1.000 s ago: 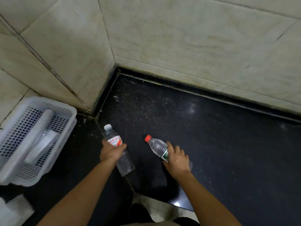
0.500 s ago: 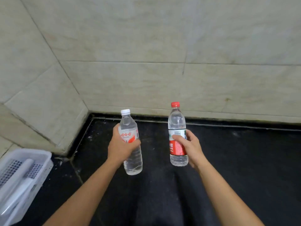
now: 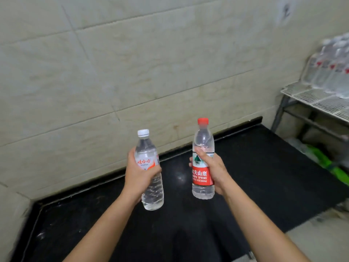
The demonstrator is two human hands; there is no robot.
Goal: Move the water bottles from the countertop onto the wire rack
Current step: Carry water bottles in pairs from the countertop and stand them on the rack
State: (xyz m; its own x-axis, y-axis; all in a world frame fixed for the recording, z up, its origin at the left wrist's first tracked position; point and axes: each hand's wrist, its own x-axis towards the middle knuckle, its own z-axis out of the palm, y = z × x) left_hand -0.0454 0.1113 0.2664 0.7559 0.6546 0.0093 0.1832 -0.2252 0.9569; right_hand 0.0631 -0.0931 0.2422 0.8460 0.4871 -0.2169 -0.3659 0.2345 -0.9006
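My left hand (image 3: 137,174) grips a clear water bottle with a white cap (image 3: 149,186) around its label, holding it nearly upright above the black countertop (image 3: 264,176). My right hand (image 3: 215,173) holds a second bottle with a red cap and red label (image 3: 203,174), also upright, a little higher and to the right. At the far right stands the white wire rack (image 3: 313,97), with several blurred bottles (image 3: 332,70) standing on its top shelf.
A beige tiled wall (image 3: 151,72) runs behind the countertop and meets it at a corner on the left. Below the rack lie a green item (image 3: 328,165) and clear plastic. Pale floor (image 3: 321,239) shows at the lower right.
Both hands lifted the bottles off the countertop and turned them upright. The view has swung right, so the white basket has left the frame and the wire rack has come into sight.
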